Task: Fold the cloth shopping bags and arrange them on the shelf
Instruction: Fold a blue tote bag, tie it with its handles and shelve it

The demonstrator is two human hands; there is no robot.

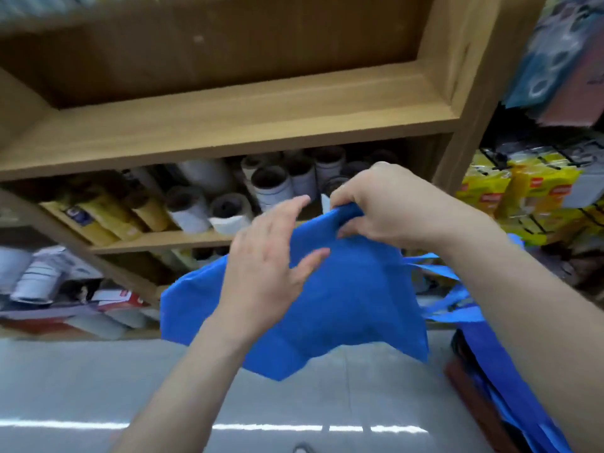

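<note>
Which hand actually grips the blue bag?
The right hand, fingers curled round the top of the blue bag; the left hand is open, fingers straight.

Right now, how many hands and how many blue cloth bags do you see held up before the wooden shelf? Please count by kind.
Hands: 2, the left hand and the right hand
Blue cloth shopping bag held up: 1
Total: 3
More blue cloth at the lower right overlaps too much to count.

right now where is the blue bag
In the head view the blue bag hangs mid-frame before the wooden shelf, its top gripped by the right hand, the left hand over its front.
</note>
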